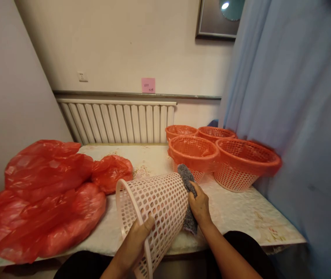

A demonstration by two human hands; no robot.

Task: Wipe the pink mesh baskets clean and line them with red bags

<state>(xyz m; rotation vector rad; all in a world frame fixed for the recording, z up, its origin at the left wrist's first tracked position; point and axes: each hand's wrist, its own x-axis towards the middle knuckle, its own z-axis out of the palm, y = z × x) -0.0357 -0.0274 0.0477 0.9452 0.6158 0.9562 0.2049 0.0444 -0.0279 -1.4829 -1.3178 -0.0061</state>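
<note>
A pale pink perforated plastic wastebasket (162,197) lies tilted on its side above the table's front edge, its mouth turned to the left. My left hand (137,240) grips its rim, the thumb on the outer wall and the fingers hidden inside. At the basket's base, my right hand (199,203) is closed on a dark grey cloth (186,176), which is pressed against the bottom. Part of the cloth hangs down below the hand.
Several wastebaskets lined with red bags, the nearest right one (235,180) among them, stand at the back right. Crumpled red plastic bags (45,205) cover the left of the table (229,217). A radiator (118,120) is behind; a blue curtain (299,135) hangs at right.
</note>
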